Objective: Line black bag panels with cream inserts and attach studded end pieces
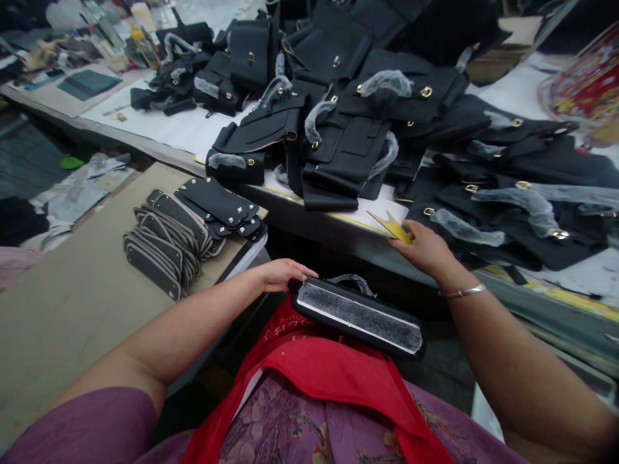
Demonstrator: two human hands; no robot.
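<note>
Gripping one end of a black bag (358, 316), left hand (283, 276) closed on it, the bag reaching rightward from that hold, right hand (428, 250) pinching a forked yellow piece (397, 231), more bags (351, 145) heaped beyond it, dark panels (155, 265) stacked left of both grips.

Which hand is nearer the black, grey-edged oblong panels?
Left. The left hand is right of the panels; the right hand is farther right, holding a yellow forked piece.

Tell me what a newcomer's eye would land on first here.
Probably the red apron at bottom centre, vivid against the dark goods. Next, likely the heap of black bags across the table, then the bright yellow notched piece in the right hand.
</note>
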